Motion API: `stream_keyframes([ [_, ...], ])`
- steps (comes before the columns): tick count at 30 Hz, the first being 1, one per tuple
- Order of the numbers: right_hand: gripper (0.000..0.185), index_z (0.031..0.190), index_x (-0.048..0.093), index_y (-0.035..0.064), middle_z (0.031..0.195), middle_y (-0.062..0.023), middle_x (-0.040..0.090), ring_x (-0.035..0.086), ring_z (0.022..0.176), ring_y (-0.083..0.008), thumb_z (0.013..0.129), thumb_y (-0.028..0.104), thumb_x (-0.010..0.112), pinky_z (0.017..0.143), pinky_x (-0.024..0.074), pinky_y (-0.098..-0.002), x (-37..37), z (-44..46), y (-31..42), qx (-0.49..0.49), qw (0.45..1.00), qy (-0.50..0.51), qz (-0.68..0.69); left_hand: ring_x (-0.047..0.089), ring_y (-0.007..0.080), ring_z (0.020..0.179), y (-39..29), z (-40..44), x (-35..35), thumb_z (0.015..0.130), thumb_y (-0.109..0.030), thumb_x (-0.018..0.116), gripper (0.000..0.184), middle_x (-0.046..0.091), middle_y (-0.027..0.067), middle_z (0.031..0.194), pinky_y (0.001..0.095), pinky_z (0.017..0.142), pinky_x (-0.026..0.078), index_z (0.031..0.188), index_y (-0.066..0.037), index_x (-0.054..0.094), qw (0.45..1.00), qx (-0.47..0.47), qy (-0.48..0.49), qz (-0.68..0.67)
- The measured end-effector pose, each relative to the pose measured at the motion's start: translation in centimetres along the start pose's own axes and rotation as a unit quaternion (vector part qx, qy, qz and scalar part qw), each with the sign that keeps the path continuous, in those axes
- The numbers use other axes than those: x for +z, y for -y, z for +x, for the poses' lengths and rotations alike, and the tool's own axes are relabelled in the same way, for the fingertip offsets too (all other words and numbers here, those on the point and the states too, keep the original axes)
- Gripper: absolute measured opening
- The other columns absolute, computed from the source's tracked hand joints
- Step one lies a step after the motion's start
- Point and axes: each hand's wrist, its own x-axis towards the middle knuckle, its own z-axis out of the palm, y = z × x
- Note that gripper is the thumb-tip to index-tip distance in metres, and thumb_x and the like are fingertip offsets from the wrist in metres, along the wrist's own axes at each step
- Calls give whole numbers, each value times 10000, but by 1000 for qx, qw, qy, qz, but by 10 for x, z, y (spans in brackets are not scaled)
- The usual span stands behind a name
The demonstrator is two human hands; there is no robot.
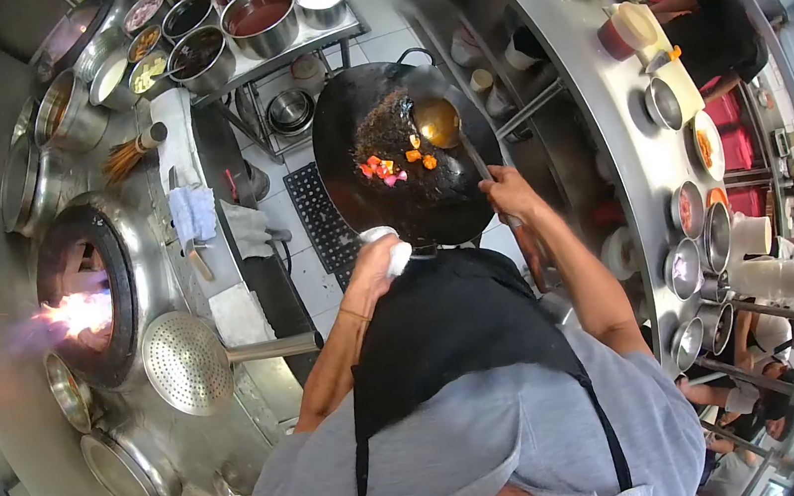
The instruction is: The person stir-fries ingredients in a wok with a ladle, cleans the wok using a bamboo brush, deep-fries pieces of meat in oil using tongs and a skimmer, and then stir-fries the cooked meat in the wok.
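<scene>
A big black wok (344, 150) is in front of my apron, tilted so its inside faces me. My left hand (372, 269) is closed on a folded white cloth (395, 251) at the wok's near left rim. Whether the rim or a handle is inside the cloth cannot be seen. My right hand (513, 194) wraps round the long handle of a ladle (439, 124), whose bowl rests inside the wok at the right. Beside the bowl lie dark crumbly bits (381, 130) and small orange, red and pink food pieces (378, 167).
To the left, a flame burns in a round stove burner (125, 274), with a perforated strainer (188, 364) nearby. Pots of sauce (260, 20) stand on a rack ahead. A steel counter (582, 53) with bowls runs along the right; a person in black (714, 30) stands beyond it.
</scene>
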Motion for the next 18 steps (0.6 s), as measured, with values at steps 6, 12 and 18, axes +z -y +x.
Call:
stream_keyframes([
  [6,136,820,443,55,589,6,423,398,381,-67,929,101,509,301,342,-261,10,-18,-6,86,954,188,219,548,149,509,9,18,12,814,-77,548,48,551,32,664,293,427,416,778,-67,578,999,9,-12,34],
  [12,165,1093,499,18,712,-5,468,373,392,-20,946,81,457,285,334,-212,-9,-23,-19,122,821,325,453,552,152,504,12,17,26,807,-86,552,61,551,29,649,295,427,417,753,-79,579,997,-18,-42,62],
  [18,177,1121,495,34,712,4,461,357,409,-16,954,89,467,287,325,-190,-35,-21,-33,133,733,403,531,524,143,498,20,21,47,805,-102,557,86,525,16,624,301,425,411,720,-108,561,998,12,-52,32],
])
